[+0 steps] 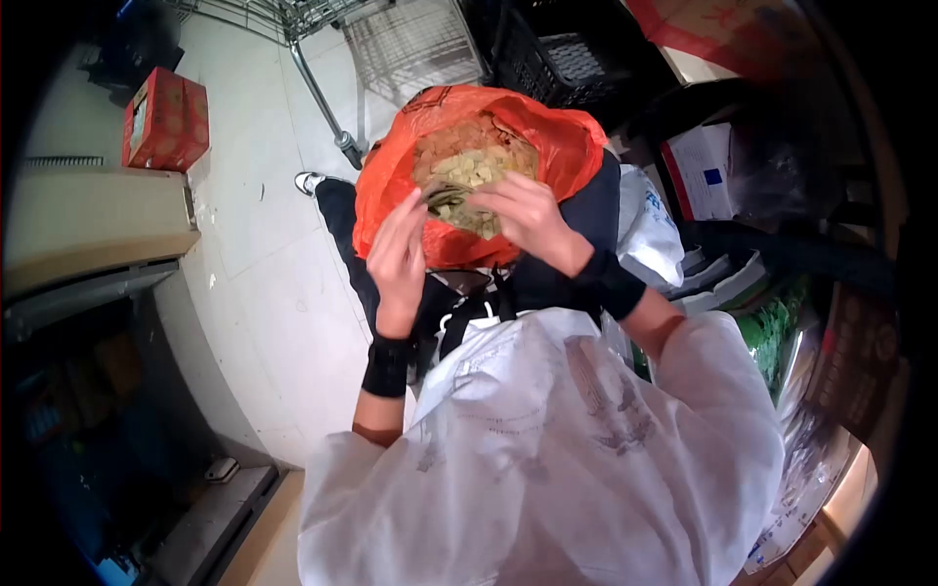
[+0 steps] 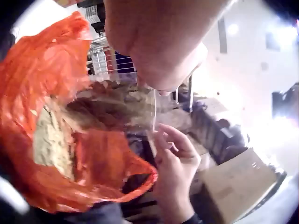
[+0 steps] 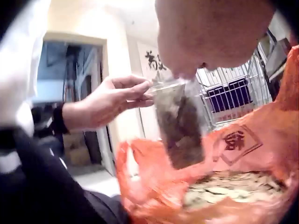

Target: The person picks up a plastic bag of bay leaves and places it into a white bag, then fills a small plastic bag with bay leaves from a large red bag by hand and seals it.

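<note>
Between both hands hangs a small clear plastic bag (image 3: pixel 180 128) holding brownish-green dried leaves. In the right wrist view, my left hand (image 1: pixel 396 259) pinches one top corner with thumb and fingers. At the opposite top corner, my right hand (image 1: pixel 535 220) pinches the bag's edge, as the left wrist view shows. A seam line runs across the bag near its top. Under the hands, a large orange-red plastic bag (image 1: pixel 386 161) stands open on the lap, with many pale, flat dried pieces (image 1: pixel 479 166) inside.
A shopping cart (image 1: pixel 322 93) and a black crate (image 1: pixel 567 63) stand ahead. On the left floor is a red box (image 1: pixel 168 119). At the right are a white bag (image 1: pixel 650 225) and stacked cartons. A wooden-edged cabinet (image 1: pixel 98 249) lines the left side.
</note>
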The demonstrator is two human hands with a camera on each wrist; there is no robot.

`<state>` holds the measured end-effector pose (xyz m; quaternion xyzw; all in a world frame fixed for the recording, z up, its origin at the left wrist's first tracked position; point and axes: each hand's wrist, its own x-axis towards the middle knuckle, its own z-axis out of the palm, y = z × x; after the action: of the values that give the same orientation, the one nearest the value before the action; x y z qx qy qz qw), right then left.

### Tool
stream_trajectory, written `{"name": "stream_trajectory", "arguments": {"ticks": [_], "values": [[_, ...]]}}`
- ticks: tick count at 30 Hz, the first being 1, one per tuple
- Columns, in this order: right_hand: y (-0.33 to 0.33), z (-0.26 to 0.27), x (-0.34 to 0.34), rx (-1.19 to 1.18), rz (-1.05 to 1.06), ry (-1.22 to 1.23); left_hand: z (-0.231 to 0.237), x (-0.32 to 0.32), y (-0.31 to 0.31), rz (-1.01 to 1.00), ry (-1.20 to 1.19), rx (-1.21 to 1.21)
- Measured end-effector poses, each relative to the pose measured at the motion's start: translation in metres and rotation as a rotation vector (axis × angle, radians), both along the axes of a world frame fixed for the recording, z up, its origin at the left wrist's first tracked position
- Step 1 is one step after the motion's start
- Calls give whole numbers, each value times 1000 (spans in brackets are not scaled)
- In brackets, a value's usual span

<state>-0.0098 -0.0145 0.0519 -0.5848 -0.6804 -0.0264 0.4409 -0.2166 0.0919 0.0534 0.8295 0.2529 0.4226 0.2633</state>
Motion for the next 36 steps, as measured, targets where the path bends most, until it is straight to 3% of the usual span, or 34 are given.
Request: {"name": "stream_trajectory", "arguments": {"ticks": [6, 7, 9, 11, 15, 17, 18, 19, 20, 22, 23, 25, 26, 28, 32, 36], "values": [[-27, 36, -21, 22, -43, 10, 17, -22, -20, 24, -8, -82], [-17, 33, -14, 88, -60, -4, 10, -14, -10, 21, -45, -107], [-2, -20, -1, -52, 36, 23, -31, -4, 0, -56, 19, -163], [1, -32, 2, -87, 26, -3, -42, -7, 3, -53, 52, -169], [3, -27, 5, -42, 39, 72, -29, -15, -2, 2, 66, -207], [7, -28, 7, -186, 1, 371, -51, -15, 1, 11, 85, -254], [9, -42, 11, -347, -124, 518, -47, -12, 1, -29, 51, -220], [23, -36, 17, -391, -229, 609, -49, -14, -2, -24, 58, -240], [43, -64, 31, -385, -318, 606, -51, -16, -1, -38, 81, -249], [76, -154, 70, -464, -493, 305, -56, -14, 1, -35, 97, -242], [90, -151, 80, -843, -520, 392, -57, -11, 2, -31, 91, -240], [110, -177, 90, -1125, -585, 343, -56, -7, 0, 57, 134, -273], [113, -186, 91, -1127, -573, 338, -55, -5, 1, 69, 133, -273], [112, -193, 89, -1170, -711, 85, -50, -1, 1, 79, 111, -206], [117, -217, 108, -1170, -832, -71, -42, 4, -2, 90, 122, -270], [117, -236, 126, -1316, -725, -175, -40, 5, -5, 106, 133, -288]]}}
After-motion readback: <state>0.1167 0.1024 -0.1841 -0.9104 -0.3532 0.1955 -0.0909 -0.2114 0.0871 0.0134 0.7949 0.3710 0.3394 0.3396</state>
